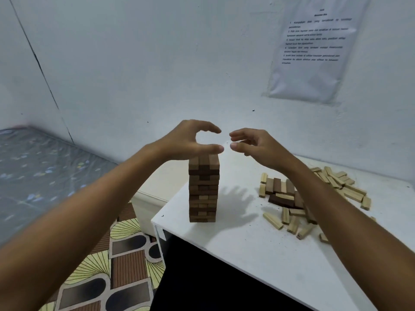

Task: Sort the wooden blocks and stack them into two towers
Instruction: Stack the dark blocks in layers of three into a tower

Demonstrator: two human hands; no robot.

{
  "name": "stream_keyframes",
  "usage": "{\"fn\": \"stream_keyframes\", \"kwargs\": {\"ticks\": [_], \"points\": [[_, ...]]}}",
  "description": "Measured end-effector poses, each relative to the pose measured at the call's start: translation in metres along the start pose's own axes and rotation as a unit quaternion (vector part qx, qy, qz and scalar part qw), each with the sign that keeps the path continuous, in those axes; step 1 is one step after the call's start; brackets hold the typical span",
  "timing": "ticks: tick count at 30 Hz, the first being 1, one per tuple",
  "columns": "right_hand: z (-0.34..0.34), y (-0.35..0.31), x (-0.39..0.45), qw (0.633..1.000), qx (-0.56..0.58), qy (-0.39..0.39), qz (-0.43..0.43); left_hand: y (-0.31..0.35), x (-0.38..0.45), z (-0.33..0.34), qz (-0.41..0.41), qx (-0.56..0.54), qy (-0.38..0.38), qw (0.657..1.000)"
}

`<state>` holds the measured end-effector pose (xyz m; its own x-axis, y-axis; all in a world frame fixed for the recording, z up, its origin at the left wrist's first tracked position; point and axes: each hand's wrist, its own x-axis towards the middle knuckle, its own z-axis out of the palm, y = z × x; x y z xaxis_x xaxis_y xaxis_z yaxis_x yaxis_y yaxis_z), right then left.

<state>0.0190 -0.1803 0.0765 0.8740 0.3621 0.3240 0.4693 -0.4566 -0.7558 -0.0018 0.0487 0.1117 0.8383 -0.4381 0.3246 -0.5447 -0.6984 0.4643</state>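
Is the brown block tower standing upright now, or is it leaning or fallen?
Upright. The tower stands straight on the white table, its layers aligned; the left hand hovers at its top.

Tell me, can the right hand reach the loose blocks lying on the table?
Probably yes. The right hand is empty and open above the white table, and the loose blocks lie just below its forearm with nothing between; the tower stands off to the left.
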Motion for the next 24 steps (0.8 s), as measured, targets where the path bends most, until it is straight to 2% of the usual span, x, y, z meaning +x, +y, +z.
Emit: {"fn": "stream_keyframes", "kwargs": {"ticks": [6,9,14,16,21,24], "points": [[-0.052,0.015,-0.035,0.996,-0.038,0.045,0.062,0.070,0.025,0.033,0.121,0.014,-0.044,0.992],[-0.067,0.040,-0.063,0.991,-0.067,0.048,0.109,0.091,0.028,0.067,0.148,-0.005,-0.077,0.986],[-0.071,0.098,-0.133,0.954,-0.192,0.008,0.231,0.083,0.026,0.145,0.098,-0.001,-0.182,0.979],[-0.062,0.118,-0.167,0.945,-0.213,-0.010,0.249,0.068,0.024,0.178,0.074,0.008,-0.212,0.974],[-0.036,0.142,-0.216,0.921,-0.312,-0.034,0.231,0.036,0.025,0.236,0.042,0.052,-0.200,0.977],[-0.037,0.148,-0.215,0.919,-0.318,-0.004,0.231,0.035,0.026,0.250,0.016,0.065,-0.153,0.986]]}}
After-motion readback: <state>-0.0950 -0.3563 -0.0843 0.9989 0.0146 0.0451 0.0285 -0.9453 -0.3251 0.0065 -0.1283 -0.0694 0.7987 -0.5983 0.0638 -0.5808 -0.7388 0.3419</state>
